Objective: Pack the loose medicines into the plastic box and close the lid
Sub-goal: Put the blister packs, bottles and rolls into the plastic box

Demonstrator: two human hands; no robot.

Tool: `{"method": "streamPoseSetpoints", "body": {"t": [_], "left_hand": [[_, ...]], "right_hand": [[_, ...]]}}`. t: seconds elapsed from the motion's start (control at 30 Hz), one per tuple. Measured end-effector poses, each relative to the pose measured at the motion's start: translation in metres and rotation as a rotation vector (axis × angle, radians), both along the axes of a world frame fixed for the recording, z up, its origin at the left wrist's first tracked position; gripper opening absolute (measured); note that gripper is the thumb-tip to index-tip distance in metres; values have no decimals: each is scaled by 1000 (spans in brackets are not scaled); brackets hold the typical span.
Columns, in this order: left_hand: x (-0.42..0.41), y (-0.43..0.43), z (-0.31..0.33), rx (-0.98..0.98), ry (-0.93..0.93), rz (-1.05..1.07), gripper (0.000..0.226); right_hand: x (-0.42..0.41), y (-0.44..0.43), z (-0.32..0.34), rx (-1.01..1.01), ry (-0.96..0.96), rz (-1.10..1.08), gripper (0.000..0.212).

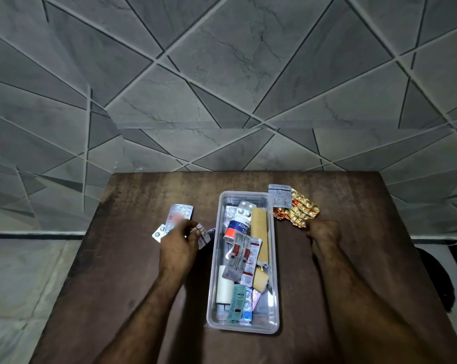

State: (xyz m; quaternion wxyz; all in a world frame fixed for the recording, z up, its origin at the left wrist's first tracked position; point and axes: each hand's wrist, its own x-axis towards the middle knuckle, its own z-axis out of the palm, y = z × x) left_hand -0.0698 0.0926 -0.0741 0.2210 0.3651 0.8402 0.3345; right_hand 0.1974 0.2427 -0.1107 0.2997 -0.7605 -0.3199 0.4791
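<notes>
We see the open box [244,329] lying lengthwise at the middle of the table [117,285], already holding a tape roll [236,227], a tan bandage [259,232], a white tube [224,285] and several strips. Just left of the box our left hand [178,248] pinches a small foil strip [203,232], with two silver blisters [180,215] beyond it. Our right hand [323,233], right of the box, touches the gold foil pack [298,210] near the far edge; whether it grips we cannot tell, and a silver strip [280,195] overlaps that pack.
</notes>
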Motion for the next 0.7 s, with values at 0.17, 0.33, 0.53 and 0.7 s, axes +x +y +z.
{"method": "streamPoseSetpoints", "body": {"t": [0.17,0.33,0.53,0.7], "left_hand": [[-6,4,8,21,2,-16,13],[-3,6,16,32,-96,-45,15],[8,10,24,50,-189,-69,15],[11,14,26,11,-234,-111,13]], "right_hand": [[15,-8,2,-21,99,-41,9],[22,-26,30,108,132,-168,15],[3,-34,61,244,192,-61,19],[-34,-43,62,230,252,68,14]]}}
